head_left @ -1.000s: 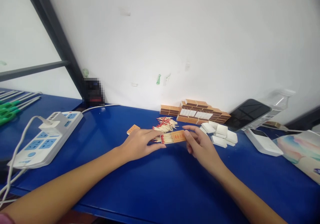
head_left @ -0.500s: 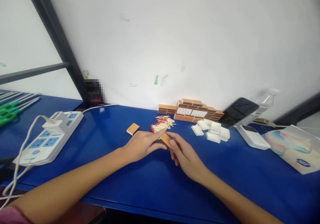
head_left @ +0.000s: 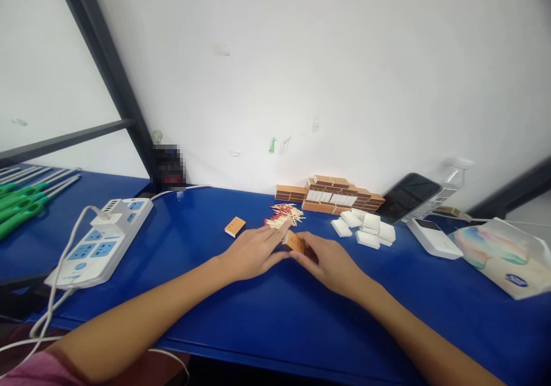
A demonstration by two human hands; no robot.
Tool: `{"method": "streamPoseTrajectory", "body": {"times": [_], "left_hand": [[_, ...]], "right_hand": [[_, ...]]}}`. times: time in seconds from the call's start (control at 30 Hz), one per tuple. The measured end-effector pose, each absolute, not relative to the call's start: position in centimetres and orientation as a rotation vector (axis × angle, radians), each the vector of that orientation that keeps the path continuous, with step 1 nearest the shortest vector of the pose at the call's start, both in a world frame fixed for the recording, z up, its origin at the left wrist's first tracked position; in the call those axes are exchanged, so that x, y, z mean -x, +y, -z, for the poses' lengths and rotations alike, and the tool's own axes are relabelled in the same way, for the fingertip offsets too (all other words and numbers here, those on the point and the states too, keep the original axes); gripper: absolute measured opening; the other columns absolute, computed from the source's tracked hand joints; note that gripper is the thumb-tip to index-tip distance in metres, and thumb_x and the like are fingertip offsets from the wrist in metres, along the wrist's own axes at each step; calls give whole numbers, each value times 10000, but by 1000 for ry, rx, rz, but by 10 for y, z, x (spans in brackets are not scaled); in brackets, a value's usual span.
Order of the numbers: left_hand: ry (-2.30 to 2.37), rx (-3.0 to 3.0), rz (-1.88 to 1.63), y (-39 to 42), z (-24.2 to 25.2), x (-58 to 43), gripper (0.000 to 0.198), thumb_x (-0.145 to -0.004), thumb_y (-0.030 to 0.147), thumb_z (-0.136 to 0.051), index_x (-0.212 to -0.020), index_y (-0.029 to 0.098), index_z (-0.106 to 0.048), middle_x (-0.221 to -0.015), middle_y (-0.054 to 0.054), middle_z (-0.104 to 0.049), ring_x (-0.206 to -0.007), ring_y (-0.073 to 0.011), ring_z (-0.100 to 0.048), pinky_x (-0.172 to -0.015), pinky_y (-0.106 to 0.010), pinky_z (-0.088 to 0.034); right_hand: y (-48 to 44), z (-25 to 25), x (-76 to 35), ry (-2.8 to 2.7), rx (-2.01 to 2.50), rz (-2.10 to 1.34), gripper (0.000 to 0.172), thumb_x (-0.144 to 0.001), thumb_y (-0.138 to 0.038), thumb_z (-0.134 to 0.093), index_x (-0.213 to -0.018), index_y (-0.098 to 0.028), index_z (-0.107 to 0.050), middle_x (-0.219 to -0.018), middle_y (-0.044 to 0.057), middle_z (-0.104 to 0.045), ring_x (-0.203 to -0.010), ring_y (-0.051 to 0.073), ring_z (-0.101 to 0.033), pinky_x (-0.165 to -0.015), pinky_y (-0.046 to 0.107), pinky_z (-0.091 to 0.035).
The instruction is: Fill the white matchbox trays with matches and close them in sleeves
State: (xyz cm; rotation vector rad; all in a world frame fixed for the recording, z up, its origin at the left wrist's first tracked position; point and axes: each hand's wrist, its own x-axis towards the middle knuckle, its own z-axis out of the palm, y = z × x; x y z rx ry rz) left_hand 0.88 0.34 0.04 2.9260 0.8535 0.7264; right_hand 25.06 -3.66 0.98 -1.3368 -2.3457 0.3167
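Both hands meet around an orange-brown matchbox (head_left: pixel 294 241) in front of a pile of red-tipped matches (head_left: pixel 284 215). My right hand (head_left: pixel 333 262) grips the right part of the box between thumb and fingers; its other fingers are curled and partly hidden. My left hand (head_left: pixel 253 254) is at the box's left end, with the thumb at its lower edge and the fingers stretched along the far side, close to the matches. Whether the box's inner tray is out cannot be made out. Another matchbox (head_left: pixel 235 226) lies flat on the blue table, beyond my left hand.
Stacked matchboxes (head_left: pixel 331 195) stand against the wall. Several white trays (head_left: pixel 368 229) lie heaped right of the matches. Farther right are a phone (head_left: pixel 408 197), a clear bottle (head_left: pixel 450 188), a white device (head_left: pixel 434 240) and a tissue pack (head_left: pixel 503 257). A power strip (head_left: pixel 101 248) and green-handled tools (head_left: pixel 23 208) lie left.
The view has shifted slightly. My right hand has turned over the matchbox, its thumb now at the lower edge, and the box stands more tilted. My left hand stays at its left end.
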Motion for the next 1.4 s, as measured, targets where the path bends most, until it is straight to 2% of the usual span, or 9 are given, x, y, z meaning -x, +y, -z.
{"method": "streamPoseTrajectory", "body": {"times": [0.13,0.2,0.33,0.4,0.5,0.83,1.0,1.17,1.4], "left_hand": [[1118,-3033,-696,24,-16,7,720,-1050,560,-474,-1604,122,-337,-1136,-157,-721,-1106,-315,-674,-959,-454,-547],[1355,-3013,-570,35,-25,17,628,-1068,522,-445,-1556,126,-429,-1211,-172,-707,-1182,-312,-640,-1046,-454,-489],[1661,-2871,-329,49,-37,38,583,-1006,627,-517,-1145,90,-698,-1058,-206,-731,-1059,-348,-679,-894,-427,-515],[1720,-2818,-252,52,-39,44,625,-941,701,-577,-992,92,-709,-971,-202,-737,-969,-353,-704,-815,-407,-518],[1769,-2770,-158,50,-41,47,661,-888,756,-607,-993,109,-695,-972,-192,-742,-946,-353,-716,-777,-387,-510],[1776,-2751,28,43,-43,38,474,-937,579,-622,-1043,122,-693,-987,-192,-750,-918,-356,-737,-758,-399,-517],[1791,-2722,48,41,-44,36,389,-919,497,-608,-1018,132,-701,-971,-187,-753,-903,-357,-738,-757,-418,-524],[1789,-2715,79,38,-45,35,315,-916,429,-584,-965,145,-709,-956,-173,-763,-886,-335,-746,-739,-396,-519],[1720,-2743,107,35,-49,33,238,-931,352,-606,-907,141,-713,-951,-167,-756,-894,-326,-747,-740,-384,-520]], "right_hand": [[1,-25,-258,-2457,1301,282,424,-1067,-530,-443,-1118,-171,-661,-1042,147,-712,-872,253,-665,-714,339,-472],[30,-41,-259,-2496,1340,527,468,-1067,-539,-424,-1101,-144,-674,-1131,188,-668,-935,273,-656,-708,339,-462],[91,-69,-252,-2586,1449,714,446,-1074,-475,-425,-1111,-108,-675,-1096,189,-665,-910,273,-625,-720,347,-435],[111,-71,-247,-2625,1446,725,384,-1076,-399,-433,-1088,-104,-676,-1066,186,-679,-919,272,-612,-738,345,-423],[126,-63,-244,-2685,1436,738,305,-1051,-333,-490,-1068,-97,-681,-1048,187,-698,-959,278,-599,-779,347,-416],[129,-57,-250,-2598,1538,871,206,-886,-216,-711,-1033,-72,-703,-1039,221,-682,-1050,351,-557,-828,401,-376],[128,-54,-243,-2653,1415,894,201,-940,-127,-598,-1120,-136,-687,-1069,174,-681,-1024,308,-535,-796,371,-332],[129,-45,-244,-2667,1367,903,211,-911,-17,-551,-1009,-118,-708,-1005,176,-671,-977,298,-525,-758,374,-296],[96,-41,-233,-2653,1210,934,241,-994,-82,-474,-1096,-119,-689,-1055,179,-653,-997,307,-493,-819,400,-303]]}}
